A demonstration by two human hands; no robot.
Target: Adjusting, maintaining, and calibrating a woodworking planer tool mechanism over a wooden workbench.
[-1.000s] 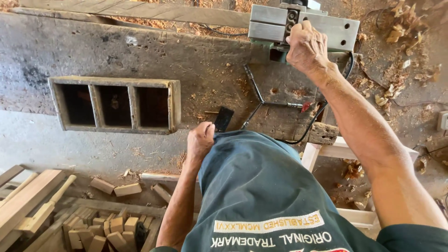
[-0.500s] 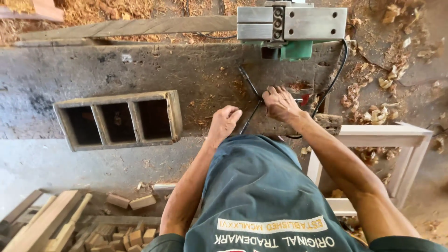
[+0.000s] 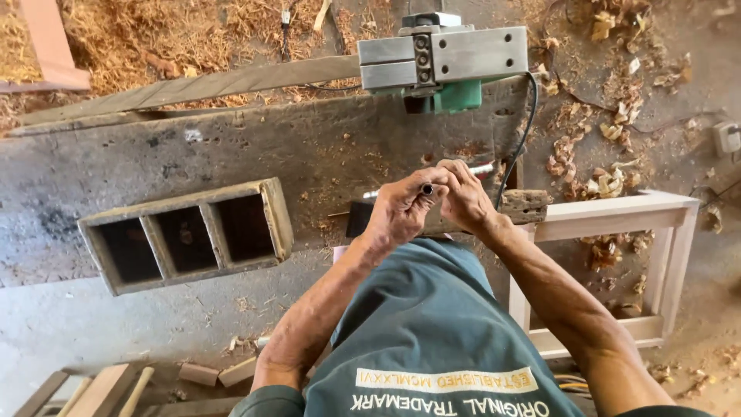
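Surface (image 3: 231, 147) (dark, scarred, dusted with shavings) is carrying the same kit as a second ago; it's only sitting differently in frame because the head camera is tilting. The three-cell wooden box (image 3: 185, 235) is lying on its side on the left of it, untouched throughout. The electric planer (image 3: 444, 58), green body and metal sole plate facing up, is resting at the far edge; a second ago the right hand was up on it, now it's let go and the planer is standing alone, cord trailing down to the right.

Pale wooden frame (image 3: 617, 224) is leaning at the right, off the surface.

Both hands are now meeting in front of the chest, over the near edge. Left hand (image 3: 401, 212) is closing its grip on a small metal socket key (image 3: 427, 188), its hollow dark end poking out between the fingers. Right hand (image 3: 463, 197) is pinching the other end, where a thin shaft with a bit of red is showing past the fingers (exact tool type is hard to tell).

My read: work is shifting from the planer body to the small tool.
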